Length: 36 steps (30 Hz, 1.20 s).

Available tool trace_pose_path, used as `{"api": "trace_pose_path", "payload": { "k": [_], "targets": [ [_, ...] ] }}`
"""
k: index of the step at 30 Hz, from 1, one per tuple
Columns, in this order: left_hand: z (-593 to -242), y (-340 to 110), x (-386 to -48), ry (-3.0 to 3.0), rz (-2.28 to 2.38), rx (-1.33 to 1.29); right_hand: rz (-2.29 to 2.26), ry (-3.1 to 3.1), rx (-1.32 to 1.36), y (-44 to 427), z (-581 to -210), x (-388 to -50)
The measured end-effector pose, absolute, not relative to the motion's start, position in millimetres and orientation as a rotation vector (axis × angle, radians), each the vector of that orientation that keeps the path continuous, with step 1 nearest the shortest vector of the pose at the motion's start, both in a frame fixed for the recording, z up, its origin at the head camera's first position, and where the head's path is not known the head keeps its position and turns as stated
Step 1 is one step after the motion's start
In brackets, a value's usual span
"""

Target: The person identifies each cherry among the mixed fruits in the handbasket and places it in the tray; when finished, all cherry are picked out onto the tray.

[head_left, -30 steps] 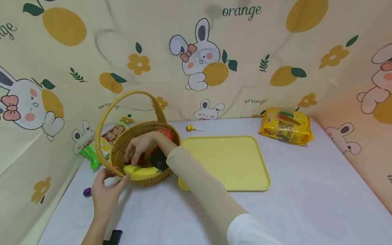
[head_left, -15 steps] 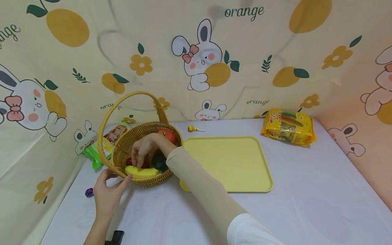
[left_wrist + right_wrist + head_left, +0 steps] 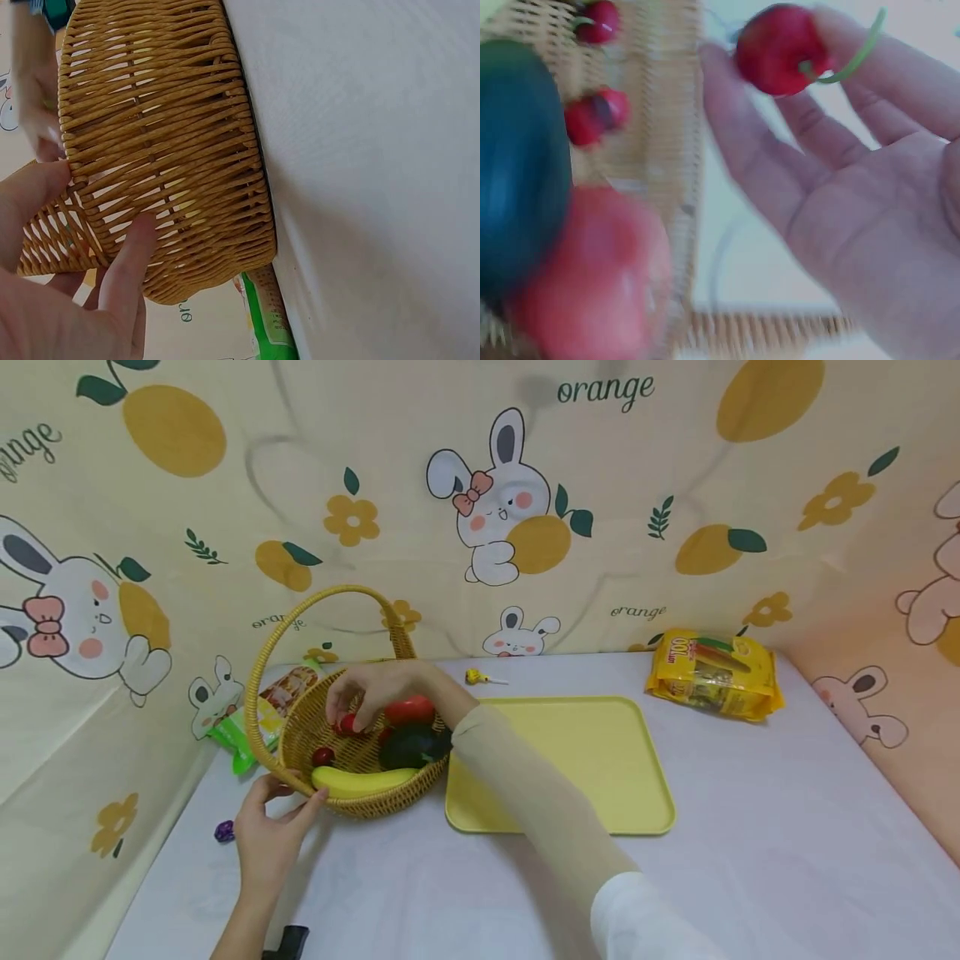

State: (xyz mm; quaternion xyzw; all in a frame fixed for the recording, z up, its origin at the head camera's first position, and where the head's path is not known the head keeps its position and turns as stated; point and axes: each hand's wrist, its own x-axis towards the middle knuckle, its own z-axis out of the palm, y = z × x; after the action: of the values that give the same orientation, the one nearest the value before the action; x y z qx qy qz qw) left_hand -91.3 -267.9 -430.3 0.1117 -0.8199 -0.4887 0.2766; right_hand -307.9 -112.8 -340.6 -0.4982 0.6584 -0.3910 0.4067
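right hand (image 3: 378,687): grip pinching a stemmed cherry (image 3: 780,49) at the mouth of the wicker basket (image 3: 367,807) | left hand (image 3: 272,835): grip holding basket rim near handle (image 3: 255,718) | inside: banana (image 3: 363,783) along near side, another cherry (image 3: 323,757) just beside it | yellow tray (image 3: 615,756): right of basket, on counter (image 3: 750,827)

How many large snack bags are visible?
2. A green-and-brown plastic bag is at the left, partly hidden by the tan wicker basket; a yellow plastic bag lies past the far right corner of the pale yellow rectangular tray. More may hide behind the basket.
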Motion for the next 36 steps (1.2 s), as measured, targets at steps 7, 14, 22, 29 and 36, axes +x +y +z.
{"api": "trace_pose_path", "payload": {
  "k": [7, 14, 22, 29, 36],
  "targets": [
    [-429.9, -268.4, -91.0, -2.212, -1.312, 0.299, -1.293, 1.716, -1.293, -12.0, -355.2, -339.2],
    [-427.9, -267.6, -89.8, -2.205, -1.279, 0.303, -1.357, 1.991, -1.04, 43.1, -404.8, -349.6],
    [-430.0, -266.4, -90.8, -2.207, -1.283, 0.284, -1.325, 2.102, -1.084, 49.5, -439.8, -347.7],
    [-429.0, -265.4, -90.5, -2.215, -1.3, 0.31, -1.332, 2.176, -1.166, 43.2, -450.9, -347.8],
    [-428.4, -266.2, -90.4, -2.232, -1.284, 0.333, -1.26, 2.251, -1.189, 39.1, -456.0, -346.7]
  ]
}}
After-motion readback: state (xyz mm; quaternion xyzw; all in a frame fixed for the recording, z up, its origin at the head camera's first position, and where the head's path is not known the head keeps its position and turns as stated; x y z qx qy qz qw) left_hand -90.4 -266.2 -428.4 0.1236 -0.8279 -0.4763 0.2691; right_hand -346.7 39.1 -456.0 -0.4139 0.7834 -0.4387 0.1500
